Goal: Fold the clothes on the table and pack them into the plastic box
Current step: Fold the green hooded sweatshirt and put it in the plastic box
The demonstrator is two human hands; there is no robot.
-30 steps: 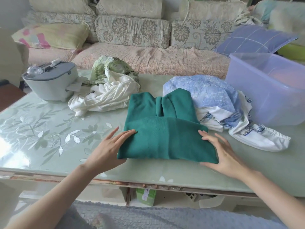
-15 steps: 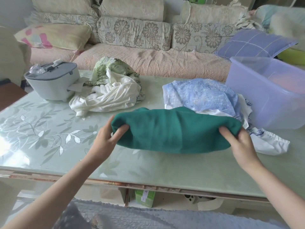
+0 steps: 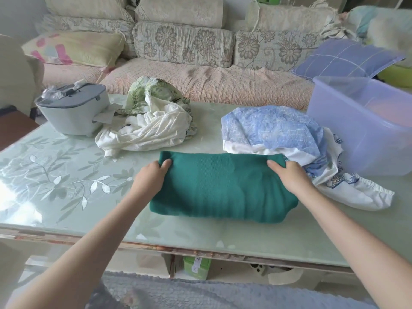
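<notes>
We see a bright, daylit frame, evenly exposed through the middle. The strongest light falls on the left: the glass top of the table (image 3: 66, 208) burns out to white glare at the left edge, and a paler sheen runs across its leaf pattern. Shadows are soft; a faint one lies under the near edge of the green garment (image 3: 223, 188). The plastic box (image 3: 361, 130) at the right glows translucent. The wide lens bows the table's near edge and curves the sofa (image 3: 182, 41) along the top. The upper right corner is smeared with blur, and the grey fabric (image 3: 200, 293) at the bottom edge is out of focus.
</notes>
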